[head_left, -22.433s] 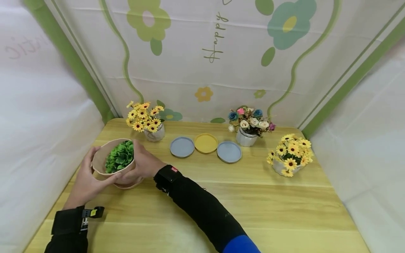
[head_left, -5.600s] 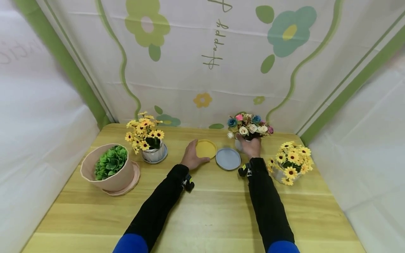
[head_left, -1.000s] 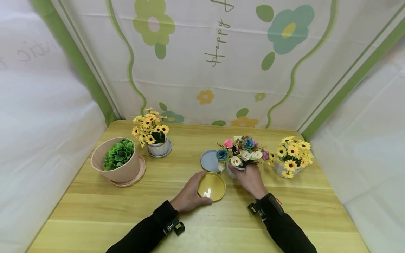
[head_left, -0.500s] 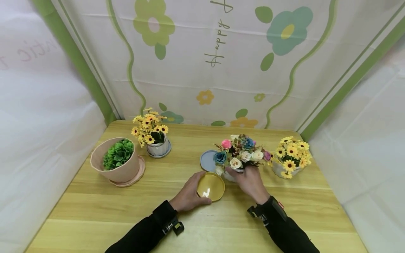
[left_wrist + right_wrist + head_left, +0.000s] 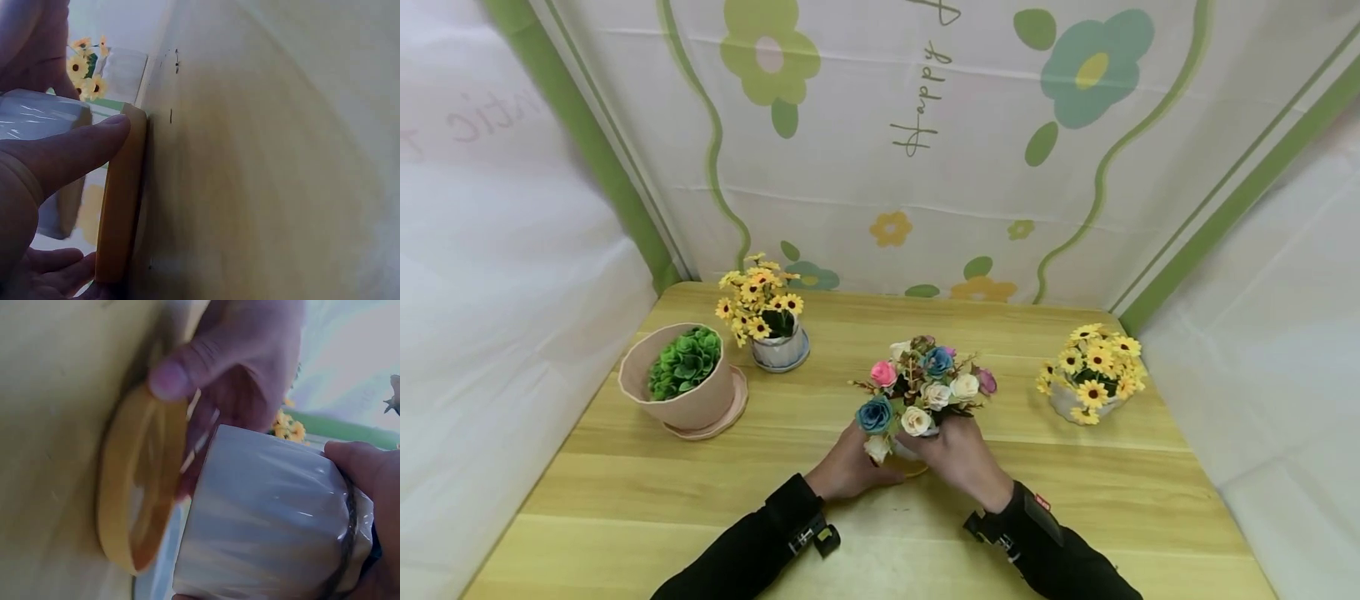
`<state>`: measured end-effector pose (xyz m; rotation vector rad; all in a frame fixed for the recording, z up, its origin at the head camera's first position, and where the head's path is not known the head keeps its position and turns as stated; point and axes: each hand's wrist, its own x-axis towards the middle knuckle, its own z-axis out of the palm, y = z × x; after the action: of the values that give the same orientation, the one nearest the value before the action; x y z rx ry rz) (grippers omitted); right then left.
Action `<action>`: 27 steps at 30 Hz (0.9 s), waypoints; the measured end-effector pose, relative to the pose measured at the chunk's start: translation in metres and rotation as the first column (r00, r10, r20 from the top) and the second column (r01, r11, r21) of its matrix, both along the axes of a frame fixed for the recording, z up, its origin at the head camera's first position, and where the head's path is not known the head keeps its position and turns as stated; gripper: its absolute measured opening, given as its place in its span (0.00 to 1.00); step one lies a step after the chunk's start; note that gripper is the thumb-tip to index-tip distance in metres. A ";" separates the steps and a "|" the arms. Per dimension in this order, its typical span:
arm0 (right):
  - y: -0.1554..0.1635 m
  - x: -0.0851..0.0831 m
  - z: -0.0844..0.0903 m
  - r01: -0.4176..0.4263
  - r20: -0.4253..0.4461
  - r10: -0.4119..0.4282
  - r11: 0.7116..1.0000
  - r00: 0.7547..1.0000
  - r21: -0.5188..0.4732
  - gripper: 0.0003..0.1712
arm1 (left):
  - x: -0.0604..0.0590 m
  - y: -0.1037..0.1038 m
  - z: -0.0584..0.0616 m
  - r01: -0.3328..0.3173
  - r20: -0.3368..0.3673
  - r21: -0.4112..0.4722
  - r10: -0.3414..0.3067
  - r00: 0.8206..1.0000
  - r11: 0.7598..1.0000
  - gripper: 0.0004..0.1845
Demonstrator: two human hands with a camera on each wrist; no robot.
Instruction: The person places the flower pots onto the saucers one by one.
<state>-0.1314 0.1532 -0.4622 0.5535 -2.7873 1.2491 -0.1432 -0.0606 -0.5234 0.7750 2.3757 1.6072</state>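
My right hand (image 5: 966, 461) grips a white ribbed flowerpot (image 5: 269, 512) with a dark cord near its rim. Artificial roses (image 5: 925, 392) in blue, cream and pink fill it and cover much of both hands from above. The pot is slightly tilted over a shallow yellow saucer (image 5: 115, 494), and a gap shows between them in the right wrist view. My left hand (image 5: 847, 467) holds that saucer by its edge, thumb (image 5: 103, 134) on the near side and fingers round the far side. From the head, only a sliver of the saucer shows.
At left, a pink pot (image 5: 700, 400) with a green plant stands on a pink saucer (image 5: 730, 412). Behind it, a pot of yellow daisies (image 5: 778, 350) sits on a blue-grey saucer (image 5: 805, 350). Another daisy pot (image 5: 1067, 400) stands at right. Fabric walls (image 5: 850, 167) enclose the table.
My right hand has carried the rose pot left and nearer, over the yellow saucer, hiding the blue-grey saucer behind. My left hand stays in place. Several seconds ago, saucer and pot were farther back.
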 end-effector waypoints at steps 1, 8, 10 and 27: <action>-0.001 0.001 -0.002 0.001 0.009 -0.001 1.000 1.000 -0.004 0.21 | 0.000 0.000 0.000 0.008 -0.008 0.020 -0.008 1.000 1.000 0.55; -0.006 0.005 -0.015 0.002 0.080 0.000 1.000 0.997 -0.016 0.19 | -0.001 0.000 -0.005 0.068 -0.064 0.103 -0.061 0.996 0.992 0.51; -0.007 0.006 -0.017 0.003 0.063 -0.003 1.000 0.998 -0.004 0.21 | -0.001 0.000 -0.005 0.074 -0.087 0.107 -0.064 0.994 0.992 0.50; 0.000 0.005 -0.030 -0.099 -0.279 0.152 0.976 0.948 0.195 0.29 | -0.001 0.006 -0.001 0.118 -0.235 0.084 -0.096 0.967 0.989 0.35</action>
<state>-0.1268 0.1534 -0.4926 0.8627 -2.6588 0.8524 -0.1447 -0.0547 -0.5242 1.1466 2.3711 1.6810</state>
